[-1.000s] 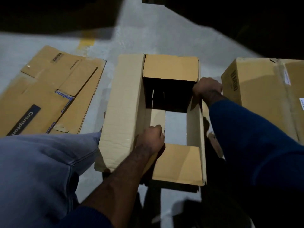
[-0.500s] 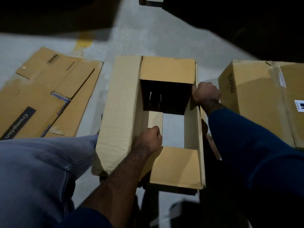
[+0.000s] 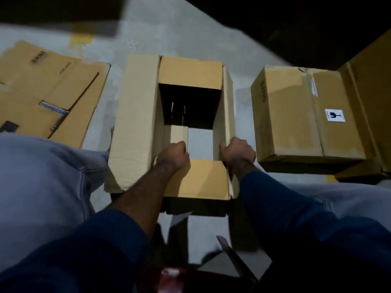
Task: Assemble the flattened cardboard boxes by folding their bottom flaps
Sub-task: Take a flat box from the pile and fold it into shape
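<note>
An opened cardboard box [image 3: 135, 115] stands on the grey floor in front of me, its end facing up. Its far flap [image 3: 190, 70] and near flap [image 3: 201, 178] are folded inward, and the floor shows through the gap between them. My left hand [image 3: 172, 156] grips the edge of the left inner flap [image 3: 178, 134] near the middle of the opening. My right hand [image 3: 238, 152] is curled over the upright right flap [image 3: 227, 102] at its near end.
A stack of flattened boxes [image 3: 48, 89] lies on the floor to the left. An assembled box [image 3: 296, 115] stands to the right, with more cardboard [image 3: 372, 98] behind it. My knees [image 3: 42, 182] flank the open box. Dark shadow covers the far floor.
My right hand slid along the right flap from its far end to its near end. My left hand kept its grip on the left flap. The view tilted down and closer.
</note>
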Tool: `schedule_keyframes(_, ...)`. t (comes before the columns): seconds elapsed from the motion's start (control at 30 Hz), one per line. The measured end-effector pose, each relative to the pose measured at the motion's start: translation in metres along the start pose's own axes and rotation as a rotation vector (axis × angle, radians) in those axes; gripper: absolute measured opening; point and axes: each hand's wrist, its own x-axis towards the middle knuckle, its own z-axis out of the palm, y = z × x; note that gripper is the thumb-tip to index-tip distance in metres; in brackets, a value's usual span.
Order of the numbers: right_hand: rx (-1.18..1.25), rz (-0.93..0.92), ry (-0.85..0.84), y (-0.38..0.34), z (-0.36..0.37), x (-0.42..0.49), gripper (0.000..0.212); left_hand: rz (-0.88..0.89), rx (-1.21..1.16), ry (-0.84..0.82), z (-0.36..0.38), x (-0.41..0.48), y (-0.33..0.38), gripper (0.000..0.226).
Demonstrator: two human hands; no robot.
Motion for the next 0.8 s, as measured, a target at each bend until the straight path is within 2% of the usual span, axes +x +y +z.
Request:
schedule_keyframes(0.3, 0.068, 0.058, -0.031, 0.000, 0.017, 0.005, 0.039, 0.057, 0.115, -0.025, -0.002, -0.008, -0.001, 0.031)
schedule_keyframes(0.43, 0.104, 0.063, -0.031, 0.002, 0.014, 0.003, 0.048, 0.016, 0.127, -0.070, -0.004, -0.004, -0.005, 0.034)
schedule_keyframes(0.57, 0.082, 0.016, -0.053, 0.002, -0.007, -0.009, 0.055, 0.016, 0.137, -0.108, -0.011, -0.005, -0.004, 0.038)
schedule_keyframes(0.67, 0.129, 0.001, 0.051, -0.006, -0.027, -0.020, 0.064, 0.024, 0.133, -0.130, -0.020, -0.011, -0.001, 0.037)
schedule_keyframes(0.73, 0.197, -0.074, 0.087, -0.020, -0.039, -0.028, 0.059, 0.053, 0.138, -0.111, -0.029, -0.019, 0.002, 0.035)
schedule_keyframes(0.8, 0.295, -0.160, 0.020, -0.036, -0.051, -0.039, 0.047, 0.080, 0.122, -0.092, -0.041, -0.029, 0.006, 0.032)
